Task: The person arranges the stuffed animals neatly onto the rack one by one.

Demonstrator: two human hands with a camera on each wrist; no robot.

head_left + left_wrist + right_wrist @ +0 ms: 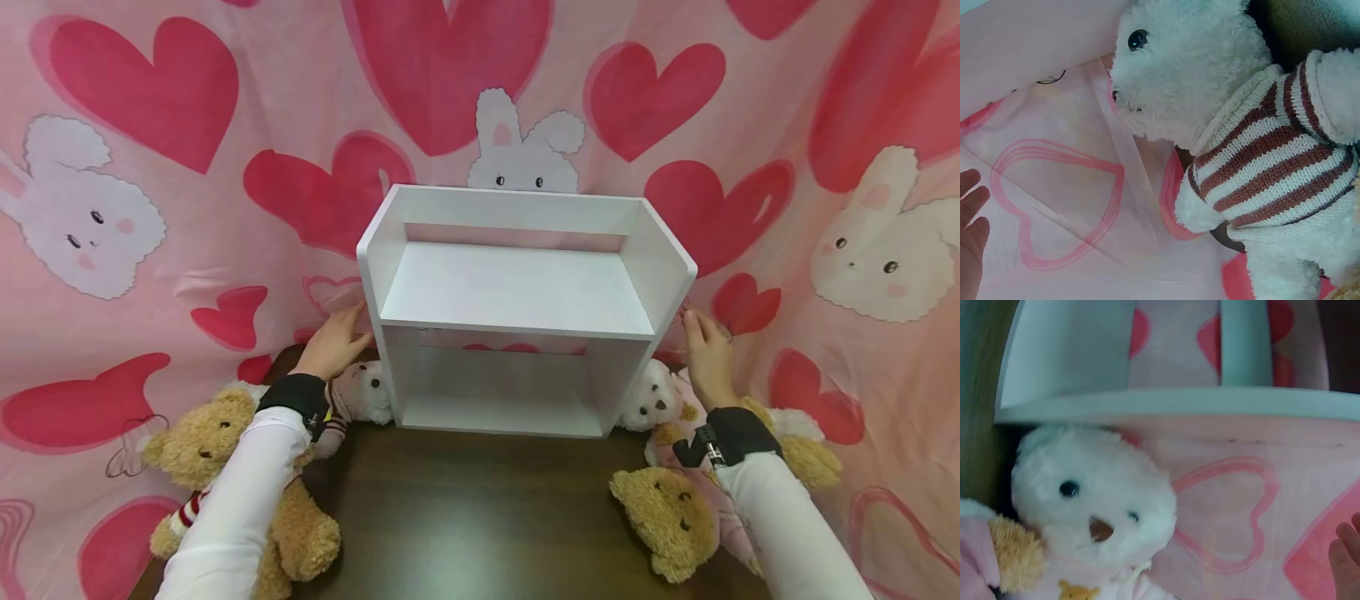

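Note:
A white two-tier shelf unit (517, 287) stands at the back of the dark table, both its levels bare. Beside its left panel is my left hand (337, 343), fingers extended, their tips right at the panel's edge. My right hand (708, 358) is raised just off the right panel, fingers loosely straight and holding nothing. Below the left hand lies a white teddy bear (1185, 75) in a brown-striped sweater. Another white teddy bear (1097, 500) sits against the right panel, below the right hand. Only fingers show at the edges of the wrist views.
A tan teddy bear (198, 446) in a red-striped top sits under my left forearm. On the right, a tan teddy bear (667, 521) in pink lies partly under my right forearm. Pink heart-and-bunny cloth (300, 67) hangs behind; the dark tabletop (480, 500) extends in front.

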